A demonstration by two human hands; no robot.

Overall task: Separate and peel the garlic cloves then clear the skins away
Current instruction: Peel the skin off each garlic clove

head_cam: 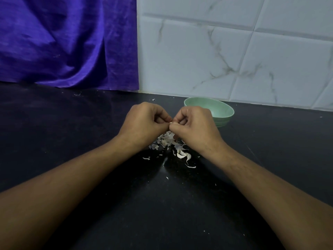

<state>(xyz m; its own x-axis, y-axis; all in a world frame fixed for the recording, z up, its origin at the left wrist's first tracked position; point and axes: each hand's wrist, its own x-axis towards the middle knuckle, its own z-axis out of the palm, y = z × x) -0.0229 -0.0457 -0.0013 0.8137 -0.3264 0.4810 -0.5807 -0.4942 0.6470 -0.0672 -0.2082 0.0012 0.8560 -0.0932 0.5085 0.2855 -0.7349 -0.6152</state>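
Both hands meet above the black counter (90, 141); left hand (144, 123) and right hand (195, 127) have fingers curled, together pinching a small garlic clove (170, 122), mostly hidden by fingertips. Pile of garlic skins (166, 140) lies directly under the hands, partly covered by the wrists. Green bowl (222, 110) just behind right hand, near the tiled wall (234, 51). Purple cloth (63, 42) back left

Purple curtain (63, 42), marbled tiles (234, 51), black counter (54, 123)
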